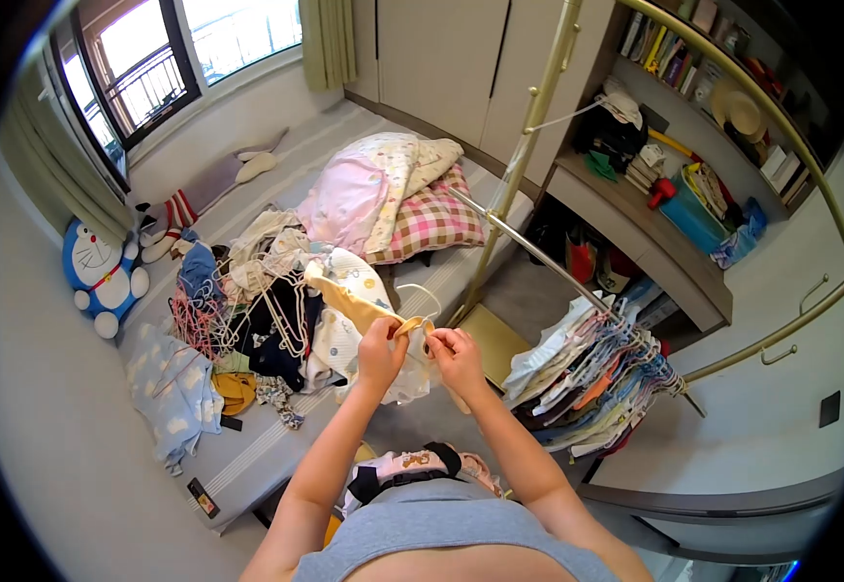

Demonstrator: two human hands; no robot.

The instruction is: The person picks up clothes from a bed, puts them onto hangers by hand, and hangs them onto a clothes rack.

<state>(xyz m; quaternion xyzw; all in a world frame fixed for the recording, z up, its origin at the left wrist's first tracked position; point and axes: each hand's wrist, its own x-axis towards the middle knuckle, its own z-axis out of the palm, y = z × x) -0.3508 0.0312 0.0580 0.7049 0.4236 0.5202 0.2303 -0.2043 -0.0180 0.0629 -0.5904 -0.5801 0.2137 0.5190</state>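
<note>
My left hand (381,351) is closed on the edge of a yellow and white garment (349,303), its fingers pinched together. Close beside it, my right hand (456,357) pinches another part of the same cloth. A white hanger (429,289) shows its curved hook just above my hands; how far it sits inside the garment is hidden. Beyond my left hand, a heap of clothes and white hangers (291,325) lies on the bed, along with a bundle of pink hangers (199,325).
A gold-coloured rack (514,155) stands to the right, with many clothes on hangers (587,378) along its bar. A checked pillow (441,221) and pink blanket (344,194) lie on the bed (330,126). A blue plush toy (102,276) sits by the wall. A phone (203,498) lies near the bed's edge.
</note>
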